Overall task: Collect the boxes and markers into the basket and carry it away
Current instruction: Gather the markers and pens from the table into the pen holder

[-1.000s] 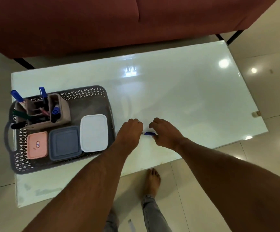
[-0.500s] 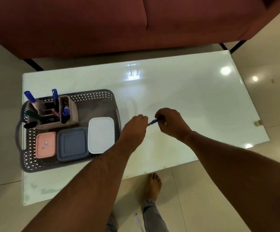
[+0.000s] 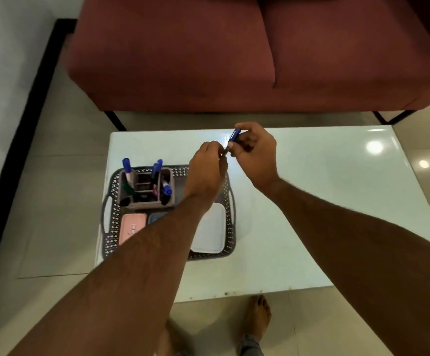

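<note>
Above the table's (image 3: pixel 311 201) far edge, well clear of the glass, you had the blue marker (image 3: pixel 235 137) pinched in your right hand (image 3: pixel 253 152), its long axis standing nearly upright with the cap up. Your left hand's (image 3: pixel 206 168) fingertips met its lower tip, though whether they truly gripped it I couldn't tell. The basket (image 3: pixel 230 201) sat down at the table's near left, under your left forearm, so the holder (image 3: pixel 166 187) lay left and nearer, closer to your left hand.

marker (image 3: pixel 235 136): off table, now raised | held: right hand (image 3: pixel 253 152) (left hand (image 3: pixel 207 168) at tip)
</note>
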